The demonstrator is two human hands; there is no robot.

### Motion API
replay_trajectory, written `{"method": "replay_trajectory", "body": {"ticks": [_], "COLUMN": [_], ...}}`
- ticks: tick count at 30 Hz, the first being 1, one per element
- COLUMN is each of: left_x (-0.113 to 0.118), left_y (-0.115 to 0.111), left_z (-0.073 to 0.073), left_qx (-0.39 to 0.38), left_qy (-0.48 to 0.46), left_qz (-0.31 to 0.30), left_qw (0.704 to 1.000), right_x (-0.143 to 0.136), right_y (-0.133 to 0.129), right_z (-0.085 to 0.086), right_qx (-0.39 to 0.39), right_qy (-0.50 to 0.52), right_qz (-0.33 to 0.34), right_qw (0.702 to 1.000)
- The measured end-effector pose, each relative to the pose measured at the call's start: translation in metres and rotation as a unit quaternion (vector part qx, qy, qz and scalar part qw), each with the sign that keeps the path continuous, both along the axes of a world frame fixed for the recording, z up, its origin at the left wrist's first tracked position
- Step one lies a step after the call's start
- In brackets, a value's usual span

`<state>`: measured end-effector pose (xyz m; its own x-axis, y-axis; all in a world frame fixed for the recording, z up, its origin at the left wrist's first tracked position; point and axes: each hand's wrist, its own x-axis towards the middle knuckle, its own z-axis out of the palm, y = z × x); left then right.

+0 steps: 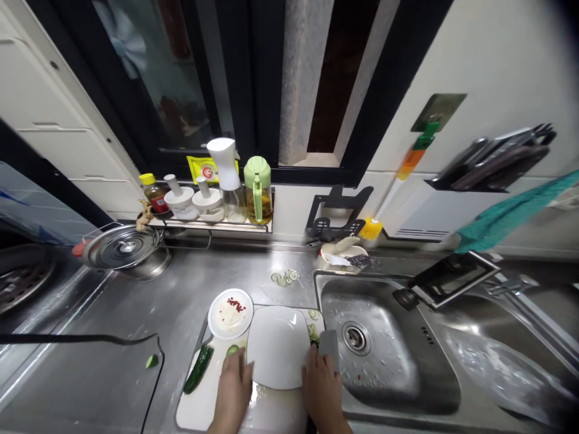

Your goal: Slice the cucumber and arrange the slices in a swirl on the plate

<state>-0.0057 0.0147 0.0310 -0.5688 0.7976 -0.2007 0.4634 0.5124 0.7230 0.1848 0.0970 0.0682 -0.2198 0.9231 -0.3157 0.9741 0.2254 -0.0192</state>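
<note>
A white square plate (277,346) lies over the cutting board (198,411). At its left edge is my left hand (235,386), closed on the rim with the thumb on the plate's side. My right hand (322,383) grips the opposite edge. Beside the right fingers a grey flat blade (329,346) shows; its handle is hidden. Cucumber slices (313,330) lie to the plate's right. A cut cucumber end (232,349) sits by my left fingers, and a dark green cucumber piece (198,371) is farther left. A round white dish (230,314) holds chopped red bits and something pale.
A steel sink (384,386) adjoins the board on the right. Several thin slices (284,277) lie on the counter behind. A cucumber stub (152,361) and black cord (159,386) are on the left. A lidded pot (149,265) and a condiment rack (217,226) stand at the back.
</note>
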Motion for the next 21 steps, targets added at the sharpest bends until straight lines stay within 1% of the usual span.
{"method": "replay_trajectory", "body": {"ticks": [2,4,7,10,14,21], "left_x": [-0.013,-0.025,-0.036,-0.038,-0.036,-0.037], "left_y": [-0.007,-0.012,-0.013,-0.009,-0.005,-0.005], "left_z": [-0.002,-0.006,-0.010,-0.009,-0.003,0.003], "left_qx": [0.002,-0.013,-0.029,-0.037,-0.046,-0.050], "left_qy": [0.024,0.062,0.096,0.095,0.089,0.086], "left_qz": [0.026,0.042,0.044,0.030,0.018,0.029], "left_qw": [0.999,0.997,0.994,0.994,0.995,0.995], "right_x": [0.002,0.004,0.006,0.006,0.005,0.004], "right_y": [-0.001,-0.002,-0.006,-0.009,-0.013,-0.015], "right_z": [0.000,-0.001,-0.004,-0.007,-0.012,-0.012], "right_qx": [0.008,0.013,0.014,0.016,0.021,0.005], "right_qy": [0.004,0.009,0.015,0.025,0.038,0.054], "right_qz": [0.002,0.007,0.018,0.035,0.048,0.049], "right_qw": [1.000,1.000,1.000,0.999,0.998,0.997]}}
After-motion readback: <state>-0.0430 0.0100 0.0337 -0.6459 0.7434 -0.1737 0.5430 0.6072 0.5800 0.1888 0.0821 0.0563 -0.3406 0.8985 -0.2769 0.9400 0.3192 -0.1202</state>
